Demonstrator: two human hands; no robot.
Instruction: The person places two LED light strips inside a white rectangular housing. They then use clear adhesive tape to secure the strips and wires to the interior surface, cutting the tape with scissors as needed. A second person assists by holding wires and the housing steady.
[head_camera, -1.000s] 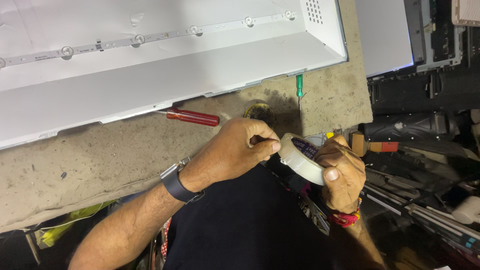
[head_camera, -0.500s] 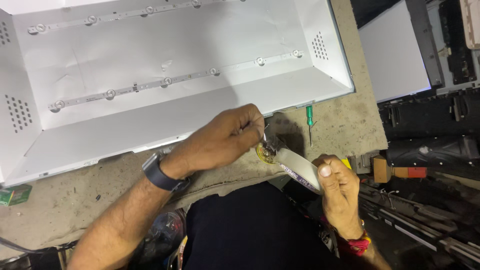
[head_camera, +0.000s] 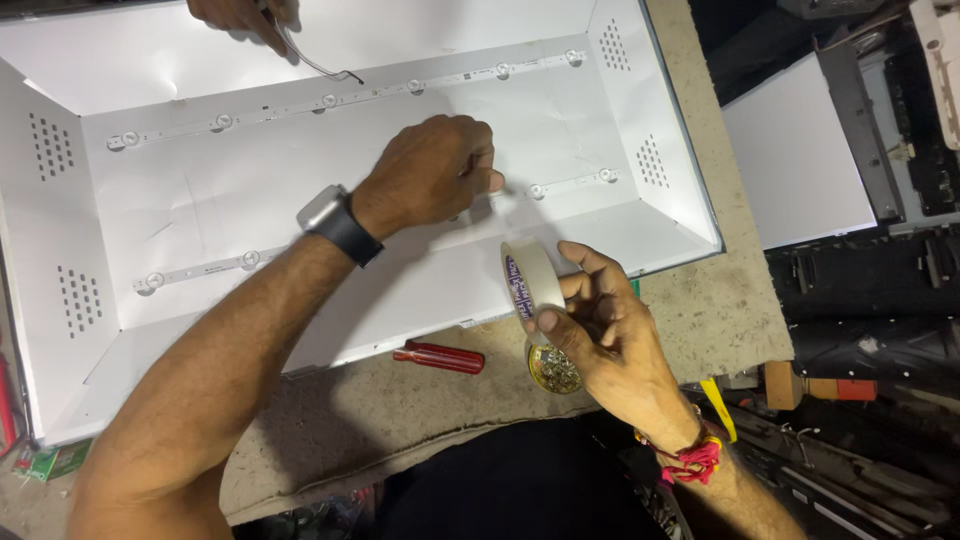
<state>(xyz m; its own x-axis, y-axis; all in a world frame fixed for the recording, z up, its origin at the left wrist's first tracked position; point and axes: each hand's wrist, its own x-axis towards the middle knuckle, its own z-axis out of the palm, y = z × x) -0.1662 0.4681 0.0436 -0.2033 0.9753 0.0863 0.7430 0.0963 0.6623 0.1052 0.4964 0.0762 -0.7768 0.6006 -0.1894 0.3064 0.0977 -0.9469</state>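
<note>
Roll of masking tape, held over the front edge of the white backlight tray, its pulled strip running up toward the nearer LED strip. The roll looks light and stiff at its core, best gripped by the rim; the free strip seems thin, limp and apt to stick to itself. Right hand: fingers curled around the roll, thumb on its edge, wrist bent inward. Left hand: reaching across the tray, fingertips pinched on the strip's end. A red-handled screwdriver lies on the workbench along the tray's front edge.
</note>
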